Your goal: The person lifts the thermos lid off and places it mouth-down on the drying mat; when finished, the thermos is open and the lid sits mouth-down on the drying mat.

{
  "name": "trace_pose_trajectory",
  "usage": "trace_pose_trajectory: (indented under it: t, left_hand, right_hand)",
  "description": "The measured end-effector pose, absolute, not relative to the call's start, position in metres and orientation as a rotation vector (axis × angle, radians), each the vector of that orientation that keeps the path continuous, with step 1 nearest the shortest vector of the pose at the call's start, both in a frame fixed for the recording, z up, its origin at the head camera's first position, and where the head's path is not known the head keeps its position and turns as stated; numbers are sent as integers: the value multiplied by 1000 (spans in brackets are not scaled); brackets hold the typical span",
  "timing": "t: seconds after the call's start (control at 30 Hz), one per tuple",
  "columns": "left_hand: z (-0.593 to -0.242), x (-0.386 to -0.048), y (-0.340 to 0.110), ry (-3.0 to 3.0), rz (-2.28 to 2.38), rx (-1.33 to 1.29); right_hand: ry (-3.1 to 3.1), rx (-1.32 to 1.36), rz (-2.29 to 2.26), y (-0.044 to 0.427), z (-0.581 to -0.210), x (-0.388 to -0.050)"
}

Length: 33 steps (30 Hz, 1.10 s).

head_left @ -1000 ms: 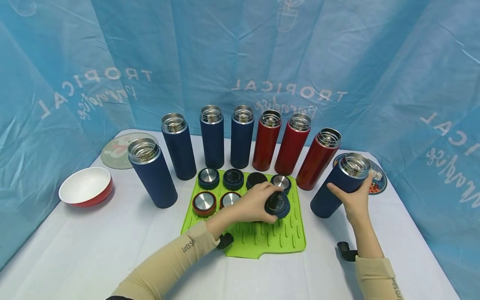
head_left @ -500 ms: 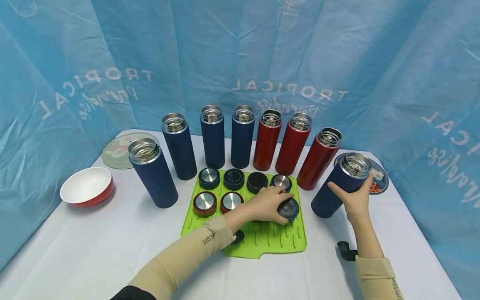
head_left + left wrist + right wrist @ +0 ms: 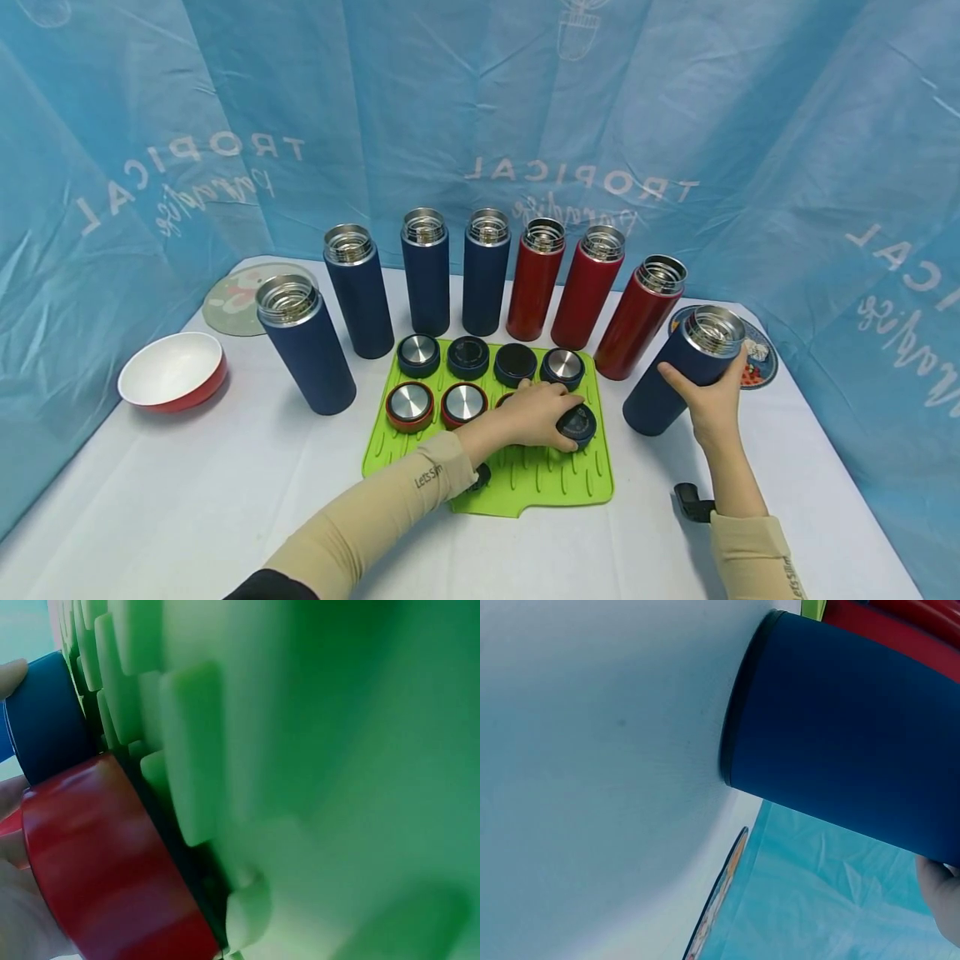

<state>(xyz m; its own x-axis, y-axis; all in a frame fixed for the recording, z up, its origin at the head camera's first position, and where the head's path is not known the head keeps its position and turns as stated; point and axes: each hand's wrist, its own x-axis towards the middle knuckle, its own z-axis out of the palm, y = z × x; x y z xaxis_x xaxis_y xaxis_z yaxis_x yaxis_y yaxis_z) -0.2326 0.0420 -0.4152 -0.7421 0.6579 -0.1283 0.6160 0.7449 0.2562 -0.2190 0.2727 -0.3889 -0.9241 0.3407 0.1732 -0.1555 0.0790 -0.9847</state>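
My left hand (image 3: 536, 414) pinches a dark blue bottle lid (image 3: 577, 423) at the right of the green mat's (image 3: 555, 487) front row. In the left wrist view that blue lid (image 3: 49, 720) sits close against the mat's ridges, beyond a red lid (image 3: 112, 855). The head view shows this red lid mostly covered by the hand. My right hand (image 3: 708, 400) grips a lidless blue bottle (image 3: 660, 396) near its steel neck. Its base meets the white table in the right wrist view, where the bottle (image 3: 847, 727) fills the upper right.
Several blue lids (image 3: 467, 358) line the mat's back row; red lids (image 3: 408, 404) lie in front. Open blue bottles (image 3: 426, 283) and red bottles (image 3: 534, 287) stand in an arc behind. A bowl (image 3: 172, 371) and round placemat (image 3: 255, 300) are left, a patterned plate (image 3: 759, 354) right.
My left hand has carried the blue lid rightward and down to the mat's right side, uncovering more of the lids behind. My right hand and its bottle stay nearly still.
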Motion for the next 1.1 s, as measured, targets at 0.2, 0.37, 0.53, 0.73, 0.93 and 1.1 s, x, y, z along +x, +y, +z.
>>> trace_pose_trajectory:
  t: [0.2, 0.37, 0.53, 0.73, 0.93, 1.1]
  left_hand:
    - [-418, -233, 44, 2741, 295, 1005]
    - [-417, -231, 46, 2734, 298, 987]
    - [-413, -229, 42, 2753, 281, 1065]
    - [-397, -226, 18, 2807, 411, 1123]
    - [-384, -222, -20, 2874, 625, 1000]
    - [-379, -219, -54, 2937, 749, 906]
  right_hand:
    - [-2000, -175, 1899, 274, -390, -219]
    - [-2010, -206, 1898, 275, -390, -219]
    - [-2022, -245, 1899, 275, -389, -218]
    - [-1962, -138, 1877, 275, -384, -218]
    - [-1904, 25, 1809, 279, -373, -216]
    - [-1854, 161, 1724, 284, -358, -212]
